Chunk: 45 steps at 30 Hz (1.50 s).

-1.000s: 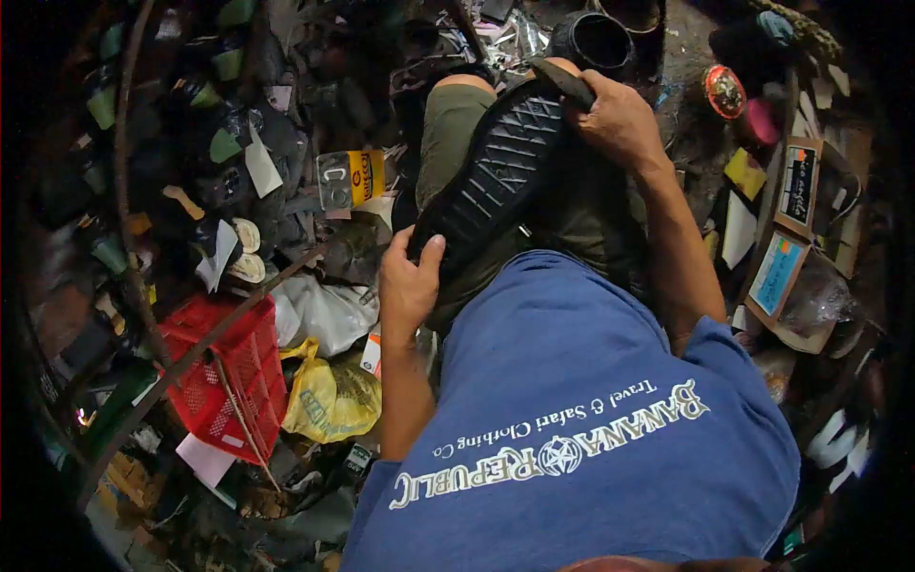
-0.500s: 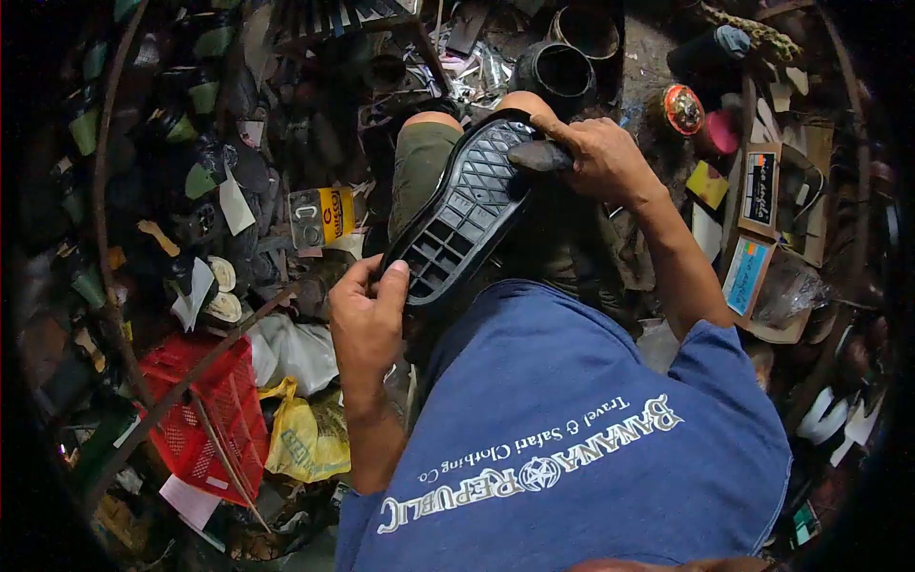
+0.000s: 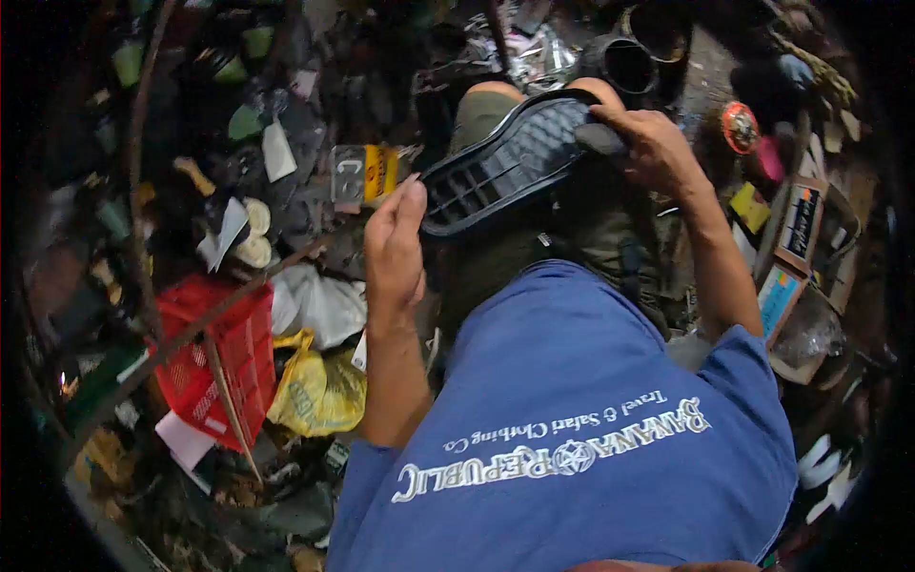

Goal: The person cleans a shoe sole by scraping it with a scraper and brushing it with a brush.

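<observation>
A black shoe sole (image 3: 505, 164), its hollow gridded side up, is held at a slant above my knees. My left hand (image 3: 396, 238) has its thumb and fingers closed at the heel end, which shows open rectangular cells. My right hand (image 3: 658, 153) grips the toe end, with the index finger along the rim. A dark grey oblong piece (image 3: 600, 140) is at my right thumb, lying against the patterned forefoot; I cannot make out whether it covers the thumb. Motion blurs the sole's pattern slightly.
At left are a red plastic crate (image 3: 224, 362), a yellow bag (image 3: 319, 391) and a white bag (image 3: 319, 305). Boxes (image 3: 801, 224) and a round orange tin (image 3: 740, 128) are on the right. Dark containers (image 3: 620, 65) stand beyond my knees, amid scattered scraps.
The view has shifted, so the surroundings appear further right and higher or lower. The sole has turned closer to level across the view, with both hands staying at its ends.
</observation>
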Each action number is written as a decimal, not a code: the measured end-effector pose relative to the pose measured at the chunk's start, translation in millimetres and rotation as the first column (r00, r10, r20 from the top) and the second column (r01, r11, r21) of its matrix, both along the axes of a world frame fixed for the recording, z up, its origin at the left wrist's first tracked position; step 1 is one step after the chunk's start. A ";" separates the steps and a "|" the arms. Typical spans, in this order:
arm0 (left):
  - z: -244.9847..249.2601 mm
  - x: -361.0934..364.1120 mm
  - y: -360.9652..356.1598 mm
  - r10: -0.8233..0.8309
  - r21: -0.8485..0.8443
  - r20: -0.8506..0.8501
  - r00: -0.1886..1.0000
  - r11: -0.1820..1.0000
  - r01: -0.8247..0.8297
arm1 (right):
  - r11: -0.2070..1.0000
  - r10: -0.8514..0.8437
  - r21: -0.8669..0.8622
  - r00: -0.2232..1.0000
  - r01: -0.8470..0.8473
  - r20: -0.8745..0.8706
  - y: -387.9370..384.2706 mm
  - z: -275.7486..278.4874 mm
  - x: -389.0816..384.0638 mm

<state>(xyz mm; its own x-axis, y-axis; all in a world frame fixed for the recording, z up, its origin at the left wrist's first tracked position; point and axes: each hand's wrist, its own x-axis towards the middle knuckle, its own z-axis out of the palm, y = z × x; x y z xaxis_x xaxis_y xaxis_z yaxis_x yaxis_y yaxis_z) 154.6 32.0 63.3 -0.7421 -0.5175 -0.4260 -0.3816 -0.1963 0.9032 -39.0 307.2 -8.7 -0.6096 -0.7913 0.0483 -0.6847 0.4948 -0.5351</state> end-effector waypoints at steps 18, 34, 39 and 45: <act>-15.0 -4.3 -9.1 0.170 0.235 -0.253 0.952 0.966 -0.109 | 1.000 -0.024 0.000 0.971 0.025 -0.236 6.4 8.1 17.0; -66.4 -106.4 -40.2 -0.320 -0.138 -0.162 0.933 0.944 0.300 | 0.834 -0.442 -0.342 0.895 0.433 0.058 28.1 77.6 48.5; -37.5 -53.3 -86.9 0.188 0.242 -0.358 0.914 0.965 -0.103 | 0.775 -0.539 -0.310 0.832 0.550 0.128 30.7 47.3 41.6; -88.9 17.5 -114.1 0.327 0.609 -0.089 0.941 0.765 -0.208 | 0.859 -0.511 -0.225 0.784 0.459 -0.351 30.1 15.6 20.7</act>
